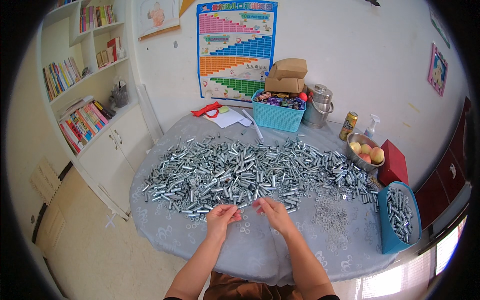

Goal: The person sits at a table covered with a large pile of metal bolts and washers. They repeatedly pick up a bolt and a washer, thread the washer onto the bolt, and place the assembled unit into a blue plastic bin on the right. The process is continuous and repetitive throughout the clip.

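Note:
A wide heap of silvery metal sleeves (pixel 220 172) and small washers covers the middle of the table. At its near edge, my left hand (pixel 221 220) is closed, thumb and fingers pinched together. My right hand (pixel 274 214) faces it a short gap away, its thumb and fingertips bent together too. Whatever either hand holds is too small or too hidden to make out. Several loose washers (pixel 244 228) lie on the cloth between and just below the hands. To the right, a thin spread of washers (pixel 331 220) lies apart from the sleeves.
A blue bin (pixel 385 225) of metal sleeves stands at the table's right edge. Behind it are a red box (pixel 394 162), a steel bowl (pixel 353 156) of fruit, a can (pixel 348 126) and a spray bottle (pixel 371 125). A turquoise basket (pixel 277 118) and a metal pot (pixel 317 112) stand at the back.

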Demonstrator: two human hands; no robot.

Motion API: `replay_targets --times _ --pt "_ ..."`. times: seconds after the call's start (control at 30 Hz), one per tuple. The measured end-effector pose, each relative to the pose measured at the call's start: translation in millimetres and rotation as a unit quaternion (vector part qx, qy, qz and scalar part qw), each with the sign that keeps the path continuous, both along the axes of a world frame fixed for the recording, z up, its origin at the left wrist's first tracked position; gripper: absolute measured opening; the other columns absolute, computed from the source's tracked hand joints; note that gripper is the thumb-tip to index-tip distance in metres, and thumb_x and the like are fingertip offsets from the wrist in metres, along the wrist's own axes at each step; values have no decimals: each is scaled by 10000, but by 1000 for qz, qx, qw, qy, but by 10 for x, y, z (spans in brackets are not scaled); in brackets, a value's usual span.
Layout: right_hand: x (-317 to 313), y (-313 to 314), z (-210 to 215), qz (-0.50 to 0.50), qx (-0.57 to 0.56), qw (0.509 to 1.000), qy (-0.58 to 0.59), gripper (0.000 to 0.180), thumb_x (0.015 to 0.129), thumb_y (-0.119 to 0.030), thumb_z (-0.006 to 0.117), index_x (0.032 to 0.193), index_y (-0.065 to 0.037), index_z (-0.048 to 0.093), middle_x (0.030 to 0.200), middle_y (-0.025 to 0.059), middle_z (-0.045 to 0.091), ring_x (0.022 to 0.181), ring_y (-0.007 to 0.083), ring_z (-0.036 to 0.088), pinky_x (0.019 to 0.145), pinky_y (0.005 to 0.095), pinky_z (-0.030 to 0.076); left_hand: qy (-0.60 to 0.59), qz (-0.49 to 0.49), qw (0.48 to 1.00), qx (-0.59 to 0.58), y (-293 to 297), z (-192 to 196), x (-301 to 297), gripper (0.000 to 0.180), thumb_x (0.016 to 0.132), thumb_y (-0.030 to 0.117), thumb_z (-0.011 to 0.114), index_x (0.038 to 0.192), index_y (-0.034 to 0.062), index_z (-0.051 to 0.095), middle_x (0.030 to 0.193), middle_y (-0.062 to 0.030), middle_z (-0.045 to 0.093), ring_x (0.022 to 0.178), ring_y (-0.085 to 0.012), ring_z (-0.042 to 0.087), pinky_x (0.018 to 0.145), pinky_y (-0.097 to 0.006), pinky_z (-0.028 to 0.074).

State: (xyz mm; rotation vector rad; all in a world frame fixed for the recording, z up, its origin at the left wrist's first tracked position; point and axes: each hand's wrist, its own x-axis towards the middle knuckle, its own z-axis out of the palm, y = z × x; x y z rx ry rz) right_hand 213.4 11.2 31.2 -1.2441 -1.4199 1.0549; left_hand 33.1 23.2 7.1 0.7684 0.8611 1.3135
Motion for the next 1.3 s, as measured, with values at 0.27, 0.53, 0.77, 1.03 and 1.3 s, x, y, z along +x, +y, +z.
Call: replay_targets --times 0.27,0.53,0.77,1.03,1.3 --pt "-31 3 -35 39 10 999 -8 206 892 -175 535 1006 -37 635 915 18 600 818 94 542 742 243 447 78 -26 995 61 -31 -3 84 112 805 13 611 905 -38 607 824 -128 635 682 -166 627 628 -273 547" --pt "508 126 -118 -326 190 903 -207 121 765 -38 587 877 -53 629 852 107 595 791 270 564 688 340 451 51 42 995 80 -3 -24 65 121 843 53 575 924 -34 603 822 -117 637 662 -148 614 581 -260 534" --pt "664 153 -192 -376 207 824 -371 161 709 -14 582 848 -83 625 892 83 591 866 289 524 738 405 404 77 137 983 90 82 -146 -27 103 844 85 588 895 1 616 772 -78 641 522 -65 513 450 -202 436" --pt "-15 188 -217 -119 339 841 -405 316 753 -109 599 1069 -97 599 1071 119 555 1054 288 477 889 409 366 105 206 969 84 105 -38 -95 88 838 108 603 870 32 632 772 -29 647 561 -31 510 449 -170 373" --pt "6 224 -300 -98 285 869 -393 285 774 -130 580 1050 -60 600 1088 123 556 1112 291 444 950 428 321 364 174 891 208 379 198 -326 73 769 92 660 810 32 657 752 -19 640 653 -78 547 557 -227 418"
